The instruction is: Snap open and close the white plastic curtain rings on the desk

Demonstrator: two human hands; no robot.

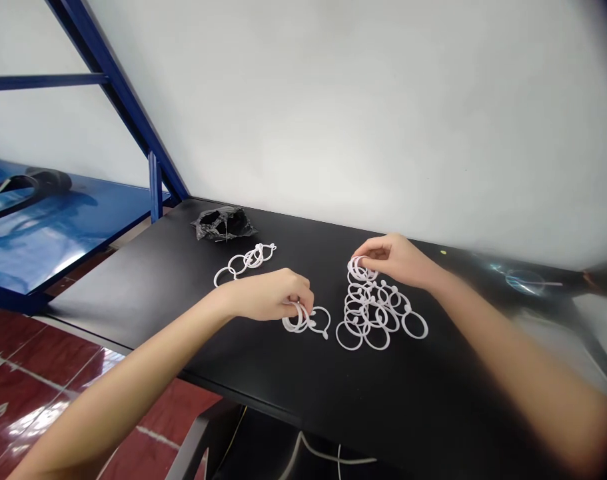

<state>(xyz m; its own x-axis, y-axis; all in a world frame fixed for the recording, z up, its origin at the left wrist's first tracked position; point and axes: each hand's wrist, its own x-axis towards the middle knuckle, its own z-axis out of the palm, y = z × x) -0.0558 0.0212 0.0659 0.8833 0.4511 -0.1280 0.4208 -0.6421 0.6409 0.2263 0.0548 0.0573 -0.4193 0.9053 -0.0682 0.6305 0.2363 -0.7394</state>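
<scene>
Head view: right hand (394, 257), nearly closed, pinches white rings (359, 269) at the far end of the ring cluster (366, 312); left hand (276, 294), likewise, pinches a small bunch (294, 325) left of it. Overlap could snag neighbours, dragging them across the tabletop (293, 373).

- We reach in with our bare, slender left forearm (148, 380), slanting up from the lower left corner.
- Our bare left hand (283, 295) sits knuckles up, its fingers (306, 293) curled downward and drawn in toward the thumb in a pinch.
- Our bare right forearm (503, 347) slants in from the lower right, blurred toward the elbow.
- Our bare right hand (396, 260) is farther forward than the left, wrist slightly bent, fingers pointing left and pinched against the thumb.
</scene>
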